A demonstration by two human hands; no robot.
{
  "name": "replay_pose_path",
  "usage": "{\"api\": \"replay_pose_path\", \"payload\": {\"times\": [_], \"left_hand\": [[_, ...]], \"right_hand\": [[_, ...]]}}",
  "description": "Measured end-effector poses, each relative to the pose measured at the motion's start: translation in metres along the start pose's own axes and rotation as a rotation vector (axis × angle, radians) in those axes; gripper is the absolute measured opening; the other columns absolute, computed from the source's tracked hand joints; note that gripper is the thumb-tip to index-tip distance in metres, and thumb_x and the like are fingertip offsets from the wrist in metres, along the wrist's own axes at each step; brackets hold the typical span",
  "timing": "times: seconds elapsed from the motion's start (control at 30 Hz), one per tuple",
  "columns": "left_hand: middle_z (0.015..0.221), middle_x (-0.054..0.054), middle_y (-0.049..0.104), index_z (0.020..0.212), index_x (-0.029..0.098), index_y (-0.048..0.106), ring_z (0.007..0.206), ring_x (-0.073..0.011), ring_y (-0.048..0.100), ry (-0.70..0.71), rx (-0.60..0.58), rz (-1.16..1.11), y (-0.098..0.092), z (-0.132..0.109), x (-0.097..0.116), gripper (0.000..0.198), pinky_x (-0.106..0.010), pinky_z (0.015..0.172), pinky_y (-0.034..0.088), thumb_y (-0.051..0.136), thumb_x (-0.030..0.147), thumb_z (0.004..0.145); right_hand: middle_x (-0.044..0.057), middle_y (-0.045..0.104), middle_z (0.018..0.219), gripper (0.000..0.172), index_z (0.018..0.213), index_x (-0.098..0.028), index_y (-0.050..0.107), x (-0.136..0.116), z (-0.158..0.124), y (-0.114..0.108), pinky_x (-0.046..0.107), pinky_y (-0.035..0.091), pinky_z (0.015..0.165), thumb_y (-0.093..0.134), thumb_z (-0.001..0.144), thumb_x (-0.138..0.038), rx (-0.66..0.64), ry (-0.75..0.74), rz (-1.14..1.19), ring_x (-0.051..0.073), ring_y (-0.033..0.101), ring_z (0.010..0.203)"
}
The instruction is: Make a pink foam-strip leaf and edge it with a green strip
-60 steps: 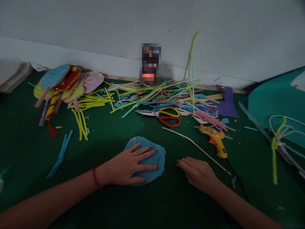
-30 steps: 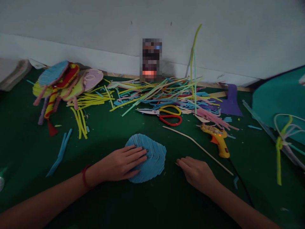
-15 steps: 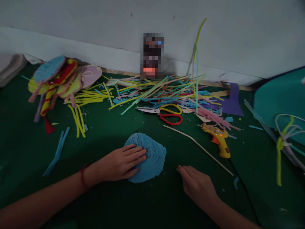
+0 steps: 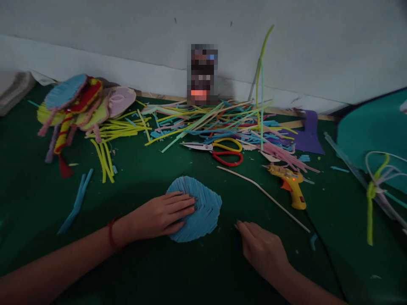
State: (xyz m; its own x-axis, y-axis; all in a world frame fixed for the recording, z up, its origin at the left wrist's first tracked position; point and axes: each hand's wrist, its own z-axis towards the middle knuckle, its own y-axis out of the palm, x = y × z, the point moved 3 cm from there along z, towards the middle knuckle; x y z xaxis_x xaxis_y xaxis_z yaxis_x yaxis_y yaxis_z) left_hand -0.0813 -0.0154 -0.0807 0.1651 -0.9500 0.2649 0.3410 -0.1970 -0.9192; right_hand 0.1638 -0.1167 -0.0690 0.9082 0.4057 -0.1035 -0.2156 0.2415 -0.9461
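Under my left hand (image 4: pixel 165 214) lies a flat blue piece of pipe cleaners (image 4: pixel 208 207), set side by side in slanting rows. The fingers are stretched out flat on it. To the right of this piece, my right hand (image 4: pixel 262 243) rests low over the table with thumb and forefinger pinched. A tiny pale tip shows at the fingertips; I cannot make out what it is. A thin cream pipe cleaner (image 4: pixel 270 201), slightly bent, lies beyond my right hand. Scissors (image 4: pixel 219 151) with one yellow and one red handle lie behind the blue piece.
A yellow glue gun (image 4: pixel 292 186) with a lit orange light lies at right, its cord running forward. Loose pipe cleaners (image 4: pixel 203 120) heap along the wall below a blurred upright screen (image 4: pixel 203 76). Finished fan shapes (image 4: pixel 68 95) pile at left. Blue strips (image 4: pixel 78 201) lie nearer.
Almost nothing differs. My left hand stays flat on the blue piece, and my right hand keeps its pinch with barely any shift.
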Motion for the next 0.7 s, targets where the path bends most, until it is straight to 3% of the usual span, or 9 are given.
{"api": "replay_pose_path", "payload": {"times": [0.2,0.37,0.7], "left_hand": [[0.13,-0.012,0.061,0.125,0.009,0.056,0.125,-0.0197,0.054,-0.012,0.025,-0.005,-0.001,0.0,0.002,0.035,-0.038,0.112,0.04,0.05,0.021,0.093],[0.133,-0.011,0.059,0.134,0.013,0.05,0.129,-0.0186,0.05,-0.022,0.022,-0.06,0.001,-0.001,0.0,0.041,-0.038,0.115,0.036,0.049,0.02,0.093],[0.133,-0.013,0.059,0.129,0.01,0.054,0.128,-0.0201,0.051,0.006,0.019,-0.047,0.001,0.0,0.001,0.037,-0.039,0.113,0.039,0.048,0.02,0.094]], "right_hand": [[0.004,0.067,0.062,0.038,0.081,-0.014,0.067,-0.011,-0.007,0.001,0.018,0.039,0.043,0.031,0.093,-0.006,-0.002,0.049,-0.044,0.009,0.058,0.048],[0.005,0.067,0.062,0.038,0.082,-0.014,0.067,-0.022,-0.012,0.005,0.019,0.042,0.048,0.031,0.095,-0.008,0.035,0.106,-0.057,0.01,0.061,0.051],[0.005,0.067,0.065,0.035,0.085,-0.013,0.066,-0.015,-0.006,0.004,0.02,0.04,0.049,0.033,0.089,-0.002,0.022,0.023,-0.035,0.011,0.06,0.054]]}}
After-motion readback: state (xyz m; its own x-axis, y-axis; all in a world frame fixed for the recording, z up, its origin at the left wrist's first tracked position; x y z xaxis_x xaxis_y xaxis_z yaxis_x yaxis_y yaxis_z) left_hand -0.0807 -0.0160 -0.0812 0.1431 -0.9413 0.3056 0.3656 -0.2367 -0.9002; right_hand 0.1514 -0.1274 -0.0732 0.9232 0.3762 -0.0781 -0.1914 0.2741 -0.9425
